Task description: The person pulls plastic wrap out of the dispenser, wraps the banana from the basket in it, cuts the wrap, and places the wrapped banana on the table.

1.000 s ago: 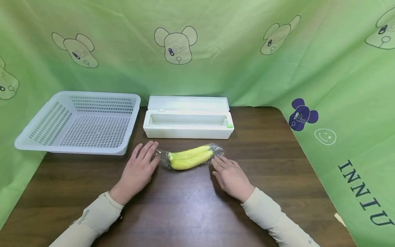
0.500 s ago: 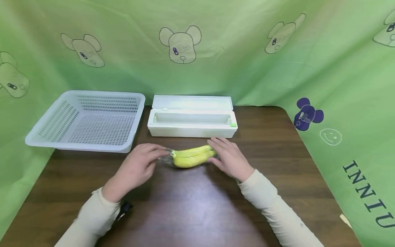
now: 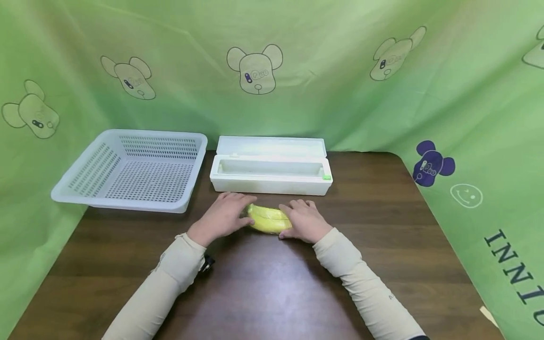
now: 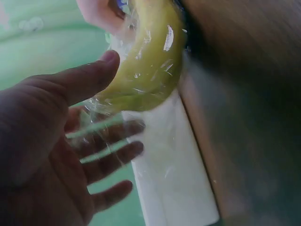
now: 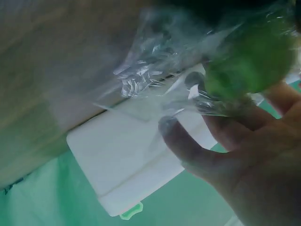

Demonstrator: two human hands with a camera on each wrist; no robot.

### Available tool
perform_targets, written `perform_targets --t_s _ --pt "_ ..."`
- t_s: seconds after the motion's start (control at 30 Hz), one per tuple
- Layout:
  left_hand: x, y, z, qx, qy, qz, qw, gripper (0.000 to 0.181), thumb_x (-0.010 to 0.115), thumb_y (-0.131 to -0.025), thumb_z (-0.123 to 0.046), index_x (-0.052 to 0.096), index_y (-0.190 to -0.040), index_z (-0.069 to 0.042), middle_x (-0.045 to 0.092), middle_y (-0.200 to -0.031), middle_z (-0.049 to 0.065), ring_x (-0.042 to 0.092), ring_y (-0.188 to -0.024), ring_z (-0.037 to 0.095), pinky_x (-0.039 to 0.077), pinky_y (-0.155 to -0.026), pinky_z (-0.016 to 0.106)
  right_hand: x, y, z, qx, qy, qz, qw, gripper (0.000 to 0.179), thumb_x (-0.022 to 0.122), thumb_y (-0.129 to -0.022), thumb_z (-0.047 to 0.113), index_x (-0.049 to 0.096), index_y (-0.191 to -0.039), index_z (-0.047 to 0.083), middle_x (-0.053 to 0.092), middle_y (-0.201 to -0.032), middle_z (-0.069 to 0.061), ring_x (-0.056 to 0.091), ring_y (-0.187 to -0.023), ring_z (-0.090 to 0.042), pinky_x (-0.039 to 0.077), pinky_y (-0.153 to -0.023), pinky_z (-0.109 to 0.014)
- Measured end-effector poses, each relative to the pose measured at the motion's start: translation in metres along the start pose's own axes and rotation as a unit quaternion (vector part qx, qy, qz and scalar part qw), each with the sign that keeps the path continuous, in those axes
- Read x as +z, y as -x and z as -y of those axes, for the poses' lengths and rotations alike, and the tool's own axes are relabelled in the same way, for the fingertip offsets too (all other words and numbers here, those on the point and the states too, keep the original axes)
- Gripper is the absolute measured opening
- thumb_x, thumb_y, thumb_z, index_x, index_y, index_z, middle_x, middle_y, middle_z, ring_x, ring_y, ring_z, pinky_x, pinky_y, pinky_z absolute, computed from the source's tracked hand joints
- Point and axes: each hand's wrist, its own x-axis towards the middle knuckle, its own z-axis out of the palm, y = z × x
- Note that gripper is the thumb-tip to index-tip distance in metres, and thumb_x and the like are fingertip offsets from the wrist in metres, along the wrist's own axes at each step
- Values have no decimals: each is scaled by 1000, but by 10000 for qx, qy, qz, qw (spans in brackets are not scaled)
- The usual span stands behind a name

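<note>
Between my hands lie yellow bananas (image 3: pixel 268 221) wrapped in clear cling film. My left hand (image 3: pixel 223 216) holds their left end, thumb at the front and fingers behind. In the left wrist view, its thumb (image 4: pixel 91 77) presses the film around the bananas (image 4: pixel 153 70), and the other fingers show through the loose plastic. My right hand (image 3: pixel 305 221) grips the opposite end. Its fingers curl behind the greenish end of the bananas (image 5: pixel 254 61) in the right wrist view, where loose cling film (image 5: pixel 146 80) sticks out. The palm sides are hidden from the head view.
A long white box (image 3: pixel 272 184) with its lid raised stands just behind the bananas. A pale plastic basket (image 3: pixel 182 206) sits at the back left of the brown wooden table (image 3: pixel 272 293). Green printed cloth (image 3: pixel 297 113) hangs behind and at the sides.
Both hands have come inward from beside the bananas, and their fingers now hold the two ends. Left fingers that lay near the film's end now reach the fruit. The head view has shifted slightly.
</note>
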Motion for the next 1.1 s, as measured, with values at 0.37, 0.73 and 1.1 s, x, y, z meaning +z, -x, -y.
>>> perform_targets --t_s 0.37,0.73,1.1 --pt "-20 6 5 -1 77 -542 9985 76 78 -87 -44 49 -148 -8 54 -145 14 45 -136 33 26 -115 54 -2 9 -1 -148 330 -1100 9933 63 86 -68 45 63 -110 4 60 -93 -9 60 -88 -29 44 -89 -54" --pt "-44 -16 -35 1107 -1750 -1285 9699 72 61 -94 -60 51 -145 -10 51 -147 15 39 -141 33 19 -119 51 -29 13 20 -579 902 -2483 9627 59 81 -64 45 61 -104 5 60 -86 -8 62 -78 -30 46 -86 -53" --pt "-46 -29 -31 1176 1082 -1970 9673 100 17 -90 -81 53 -143 -4 59 -140 14 48 -133 33 17 -119 52 -40 20 19 -666 504 -2973 9511 58 83 -64 42 62 -105 6 59 -83 -6 61 -75 -28 49 -86 -56"
